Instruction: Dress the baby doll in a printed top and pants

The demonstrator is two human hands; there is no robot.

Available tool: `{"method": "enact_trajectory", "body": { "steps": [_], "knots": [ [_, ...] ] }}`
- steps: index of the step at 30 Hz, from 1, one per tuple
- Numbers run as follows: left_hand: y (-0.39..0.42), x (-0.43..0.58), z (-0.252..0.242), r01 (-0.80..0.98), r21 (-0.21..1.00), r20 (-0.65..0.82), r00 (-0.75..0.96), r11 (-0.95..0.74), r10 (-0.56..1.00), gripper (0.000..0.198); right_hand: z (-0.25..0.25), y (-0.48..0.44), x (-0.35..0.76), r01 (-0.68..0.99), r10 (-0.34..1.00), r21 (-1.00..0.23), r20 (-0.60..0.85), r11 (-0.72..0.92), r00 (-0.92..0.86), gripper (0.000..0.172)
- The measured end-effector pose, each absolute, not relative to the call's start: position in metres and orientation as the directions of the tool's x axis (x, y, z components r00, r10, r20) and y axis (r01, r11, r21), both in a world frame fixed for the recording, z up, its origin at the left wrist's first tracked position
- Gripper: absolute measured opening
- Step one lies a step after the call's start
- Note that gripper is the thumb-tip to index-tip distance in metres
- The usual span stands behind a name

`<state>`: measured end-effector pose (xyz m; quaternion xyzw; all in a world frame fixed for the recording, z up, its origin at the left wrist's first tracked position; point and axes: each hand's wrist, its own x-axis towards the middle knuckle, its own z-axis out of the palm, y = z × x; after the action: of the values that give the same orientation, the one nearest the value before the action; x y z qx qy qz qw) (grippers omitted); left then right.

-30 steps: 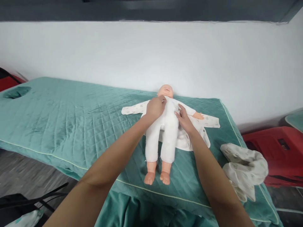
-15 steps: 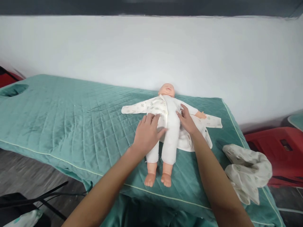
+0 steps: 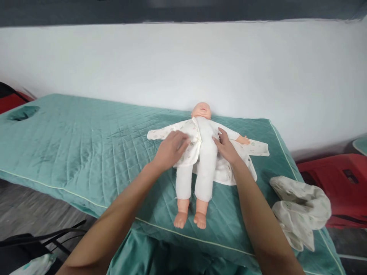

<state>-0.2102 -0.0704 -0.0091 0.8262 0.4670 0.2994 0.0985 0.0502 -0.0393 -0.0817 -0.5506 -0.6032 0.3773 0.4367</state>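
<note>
A baby doll point(image 3: 205, 164) lies on its back with its head toward the wall and its bare feet toward me. A patterned white baby jacket point(image 3: 194, 138) covers the doll's side on my left, sleeve stretched out. The jacket's other half lies spread beneath the doll's arm on my right. My left hand point(image 3: 172, 148) is over the jacket's left edge with its fingers loosely bent and apart; I cannot tell whether it touches the cloth. My right hand point(image 3: 226, 146) rests against the doll's side at the waist, thumb and fingers spread.
A green quilted cover point(image 3: 94, 152) spreads over the bed beside a white wall point(image 3: 172, 65). Crumpled patterned white cloth point(image 3: 304, 208) lies at the front right corner. Red plastic chairs point(image 3: 338, 179) stand off the right end. A face hole point(image 3: 24, 113) shows at the far left.
My left hand has moved left, off the doll's middle to the jacket's outer edge, uncovering the jacket front. My right hand has stayed at the doll's side.
</note>
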Motion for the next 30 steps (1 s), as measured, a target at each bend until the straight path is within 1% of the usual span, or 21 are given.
{"method": "enact_trajectory", "body": {
  "steps": [1,2,5,7,10,12,13,15,17,19,22,25,27,28,30],
  "knots": [
    [-0.055,-0.207,-0.010,0.724,0.469,0.412,0.329,-0.507,0.850,0.028,-0.080,-0.040,0.050,0.333,0.995,-0.937,0.103,0.102,-0.015,0.086],
    [-0.041,-0.201,-0.010,0.727,0.488,0.384,0.318,-0.483,0.867,0.032,-0.079,-0.041,0.050,0.331,0.995,-0.939,0.097,0.097,-0.015,0.085],
    [-0.006,-0.177,-0.006,0.721,0.498,0.283,0.390,-0.481,0.876,0.042,-0.075,-0.045,0.050,0.335,0.996,-0.938,0.089,0.091,-0.021,0.084],
    [0.005,-0.161,0.005,0.749,0.430,0.235,0.446,-0.504,0.864,0.045,-0.073,-0.047,0.050,0.352,0.997,-0.933,0.073,0.077,-0.025,0.084],
    [0.009,-0.139,0.030,0.827,0.244,0.158,0.481,-0.506,0.863,0.040,-0.071,-0.049,0.050,0.381,0.999,-0.924,0.037,0.044,-0.025,0.082],
    [0.009,-0.122,0.045,0.843,0.137,0.164,0.499,-0.521,0.851,0.038,-0.070,-0.049,0.050,0.396,0.998,-0.916,0.059,0.063,-0.021,0.079],
    [0.009,-0.111,0.049,0.834,0.104,0.174,0.521,-0.542,0.835,0.037,-0.069,-0.049,0.050,0.398,0.996,-0.913,0.086,0.089,-0.024,0.077],
    [0.011,-0.086,0.049,0.777,0.088,0.152,0.608,-0.624,0.779,0.035,-0.068,-0.048,0.049,0.399,0.989,-0.905,0.142,0.143,-0.034,0.069],
    [0.013,-0.057,0.040,0.674,0.132,0.087,0.722,-0.727,0.686,0.033,-0.067,-0.049,0.049,0.402,0.983,-0.898,0.179,0.180,-0.042,0.059],
    [0.017,-0.028,0.027,0.609,0.131,0.008,0.788,-0.782,0.615,0.032,-0.067,-0.049,0.049,0.414,0.978,-0.887,0.204,0.202,-0.042,0.050],
    [0.026,0.003,0.008,0.588,0.065,-0.124,0.807,-0.807,0.578,0.038,-0.069,-0.051,0.048,0.434,0.969,-0.867,0.234,0.245,-0.081,0.049],
    [0.036,0.016,0.001,0.565,-0.020,-0.183,0.809,-0.825,0.559,0.041,-0.066,-0.052,0.046,0.447,0.958,-0.847,0.263,0.287,-0.116,0.053],
    [0.041,0.016,0.003,0.554,-0.040,-0.214,0.809,-0.832,0.548,0.044,-0.057,-0.054,0.045,0.474,0.951,-0.825,0.274,0.308,-0.140,0.051],
    [0.043,0.015,0.005,0.552,-0.040,-0.228,0.807,-0.833,0.545,0.048,-0.050,-0.056,0.046,0.498,0.949,-0.809,0.263,0.314,-0.171,0.048],
    [0.047,0.011,0.008,0.554,-0.044,-0.249,0.800,-0.831,0.546,0.057,-0.032,-0.063,0.052,0.556,0.950,-0.775,0.190,0.300,-0.248,0.040]
  ]
}}
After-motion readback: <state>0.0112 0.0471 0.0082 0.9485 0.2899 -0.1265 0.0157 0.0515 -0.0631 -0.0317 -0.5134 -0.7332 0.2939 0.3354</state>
